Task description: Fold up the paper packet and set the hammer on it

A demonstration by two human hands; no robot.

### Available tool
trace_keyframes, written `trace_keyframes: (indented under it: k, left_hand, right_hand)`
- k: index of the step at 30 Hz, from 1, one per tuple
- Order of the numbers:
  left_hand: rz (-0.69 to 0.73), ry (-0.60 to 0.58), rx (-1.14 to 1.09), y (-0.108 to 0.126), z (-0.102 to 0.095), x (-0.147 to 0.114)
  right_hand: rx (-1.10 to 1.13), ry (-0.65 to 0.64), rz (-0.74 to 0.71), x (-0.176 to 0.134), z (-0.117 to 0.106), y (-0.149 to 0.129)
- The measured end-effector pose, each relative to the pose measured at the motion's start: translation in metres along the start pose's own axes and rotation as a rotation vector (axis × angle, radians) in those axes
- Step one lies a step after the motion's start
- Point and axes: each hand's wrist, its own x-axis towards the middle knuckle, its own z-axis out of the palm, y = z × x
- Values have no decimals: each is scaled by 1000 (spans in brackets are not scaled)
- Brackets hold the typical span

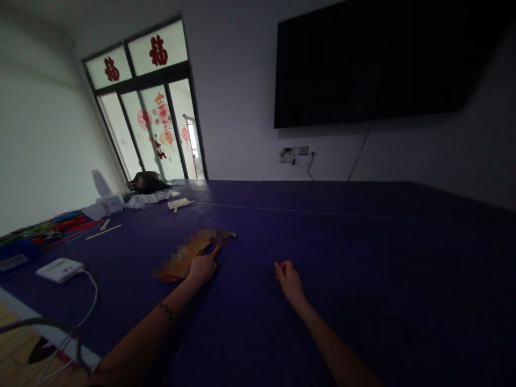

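Note:
On the dark blue-purple tabletop, my left hand (203, 268) is closed beside an orange-brown packet (183, 262). A short orange-brown handle (216, 251) sticks out past its fingers and appears to be in its grip; what the handle belongs to is hidden. Just beyond lies a metal tool end (233, 235), and part of that area is blurred into blocks. To the right, my right hand (290, 280) hovers over or rests on the bare surface. Its fingers are loosely bent and a little apart, with nothing visible in them.
A white box-shaped device (60, 270) with a white cable (95, 293) sits at left. Behind it are a blue box (18, 255), colourful strips (60, 228), pale sticks (104, 231), a small white tray (178, 203) and a black bag (148, 181). The wall carries a large screen (374, 64).

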Motion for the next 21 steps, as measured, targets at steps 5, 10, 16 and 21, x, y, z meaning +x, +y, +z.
trace_keyframes:
  k: [5, 10, 16, 21]
  left_hand:
    - [37, 73, 5, 8, -11, -10]
    - [445, 137, -500, 45, -7, -65]
    - [1005, -171, -1135, 96, 44, -124]
    - [993, -360, -1346, 113, 77, -117]
  right_hand:
    - [-37, -38, -67, -2, -5, -29]
    - [-40, -127, -144, -28, -21, -75]
    - [100, -500, -126, -105, -56, -67]
    - [213, -719, 6, -121, -57, -30]
